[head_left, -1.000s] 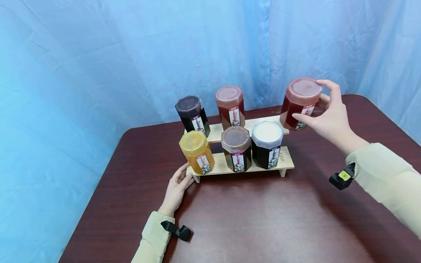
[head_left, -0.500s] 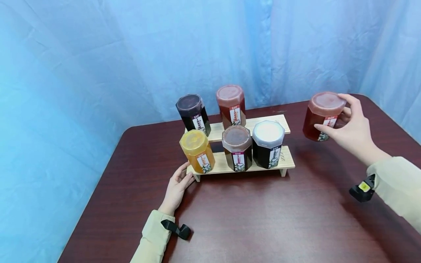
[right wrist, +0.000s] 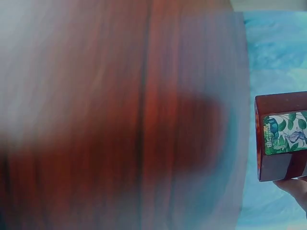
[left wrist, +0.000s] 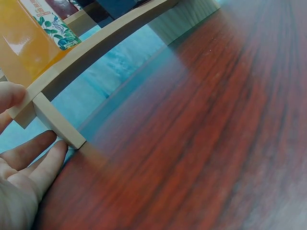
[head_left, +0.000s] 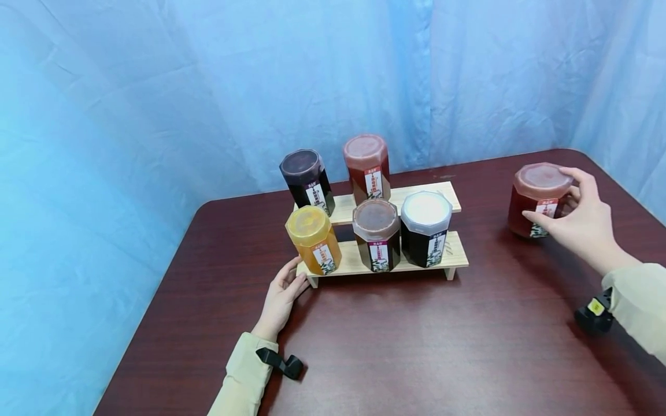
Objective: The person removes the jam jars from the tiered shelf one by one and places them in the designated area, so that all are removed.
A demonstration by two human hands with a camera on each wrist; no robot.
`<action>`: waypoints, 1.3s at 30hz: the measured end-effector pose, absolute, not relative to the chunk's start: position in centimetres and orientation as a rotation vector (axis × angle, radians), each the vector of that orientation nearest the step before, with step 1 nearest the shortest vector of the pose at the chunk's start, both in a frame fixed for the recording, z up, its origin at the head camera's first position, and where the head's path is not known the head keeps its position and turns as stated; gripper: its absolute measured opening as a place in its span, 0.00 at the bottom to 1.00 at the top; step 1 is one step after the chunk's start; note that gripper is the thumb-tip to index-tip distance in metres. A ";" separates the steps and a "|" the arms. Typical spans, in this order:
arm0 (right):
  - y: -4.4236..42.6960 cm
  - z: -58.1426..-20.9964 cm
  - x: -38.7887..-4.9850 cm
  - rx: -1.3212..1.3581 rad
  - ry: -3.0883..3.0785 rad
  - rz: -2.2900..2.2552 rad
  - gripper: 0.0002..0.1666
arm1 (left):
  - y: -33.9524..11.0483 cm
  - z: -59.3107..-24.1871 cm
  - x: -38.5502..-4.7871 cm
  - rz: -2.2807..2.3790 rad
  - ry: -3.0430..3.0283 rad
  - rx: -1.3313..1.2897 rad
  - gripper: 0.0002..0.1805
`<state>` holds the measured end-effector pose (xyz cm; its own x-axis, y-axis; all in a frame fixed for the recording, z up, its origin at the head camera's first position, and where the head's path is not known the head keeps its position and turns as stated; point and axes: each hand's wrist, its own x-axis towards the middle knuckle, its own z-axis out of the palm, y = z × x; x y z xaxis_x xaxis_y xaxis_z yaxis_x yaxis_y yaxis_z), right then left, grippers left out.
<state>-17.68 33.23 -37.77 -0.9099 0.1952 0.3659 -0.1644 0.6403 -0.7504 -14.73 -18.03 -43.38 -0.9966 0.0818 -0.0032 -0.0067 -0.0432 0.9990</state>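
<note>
A glossy dark red-brown wooden table (head_left: pixel 416 358) with rounded far corners runs back to a hanging pale-blue cloth curtain (head_left: pixel 260 86), and I see a broad stretch of tabletop along its near side. Toward the far edge is a two-tier pale wooden stand (head_left: pixel 458 253), its planks showing at the right end of both shelves. Well apart on the stand's right, toward the table's far-right corner, is an eight-sided see-through jar with dark red contents and a cloudy lid (head_left: pixel 524 205), lifted off the surface, tabletop visible between the two. The person's right hand (head_left: pixel 588 225) holds that jar from its right side, thumb on the front, forefinger at the lid's rim. The left hand (head_left: pixel 281 297) grips the stand's lower left corner, thumb on the shelf, fingertips beside the leg. Just above it sits an amber-yellow octagonal jar (head_left: pixel 308 251), with brown (head_left: pixel 366 249) and black jars (head_left: pixel 413 247) along the same shelf
</note>
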 end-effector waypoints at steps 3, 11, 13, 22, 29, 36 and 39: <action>34.0 -38.4 -17.5 -0.062 -2.472 1.092 0.55 | -18.0 -43.4 -14.7 2.225 2.129 0.085 0.27; 36.7 -40.0 -17.5 -0.180 -2.533 0.933 0.55 | -18.1 -43.5 -14.7 2.221 2.137 0.080 0.27; 37.3 -40.3 -17.4 -0.205 -2.537 0.931 0.55 | -18.1 -43.5 -14.6 2.218 2.140 0.082 0.27; 40.2 -41.5 -17.9 -0.236 -2.474 1.020 0.54 | -18.2 -43.4 -14.5 2.184 2.182 0.097 0.27; 42.3 -42.2 -18.7 -0.190 -2.325 1.144 0.52 | -17.8 -43.1 -14.6 2.241 2.124 0.094 0.27; 44.5 -43.7 -19.8 -0.195 -2.290 1.115 0.51 | -17.8 -43.0 -14.4 2.241 2.115 0.067 0.26; 44.7 -43.4 -19.9 -0.194 -2.263 1.191 0.52 | -17.8 -43.0 -14.4 2.237 2.122 0.069 0.26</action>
<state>-19.93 44.70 -43.38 -0.8277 0.3761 0.4165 -0.1301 0.5933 -0.7944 -14.45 -17.83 -43.04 -0.9973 0.0726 -0.0070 -0.0108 -0.0521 0.9986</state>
